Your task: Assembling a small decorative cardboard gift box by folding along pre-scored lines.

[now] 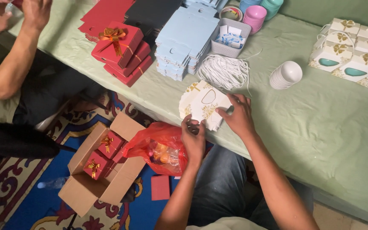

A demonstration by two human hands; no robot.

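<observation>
My left hand (194, 137) pinches the lower corner of a stack of flat white box blanks (204, 104) with gold print. My right hand (238, 115) lies on the right side of the same stack, fingers closed on the top sheet; from this angle I cannot see well whether the thumb goes under it. The stack rests at the near edge of the table with a pale green cloth (320, 123), at about 12 o'clock from my left hand.

At 12 o'clock from the stack lies a bundle of white cord (224, 71), and at 2 o'clock stands a pile of small white bowls (286, 75). At 10 o'clock I see red gift boxes with gold bows (122, 49), and beside them flat light blue blanks (184, 40). Finished white boxes (354, 51) stand at the far right.

Below the table, at 8 o'clock from my left hand, a red plastic bag (162, 147) touches an open cardboard carton (103, 170) with red boxes inside. Another person's hands (22, 15) are at the top left.
</observation>
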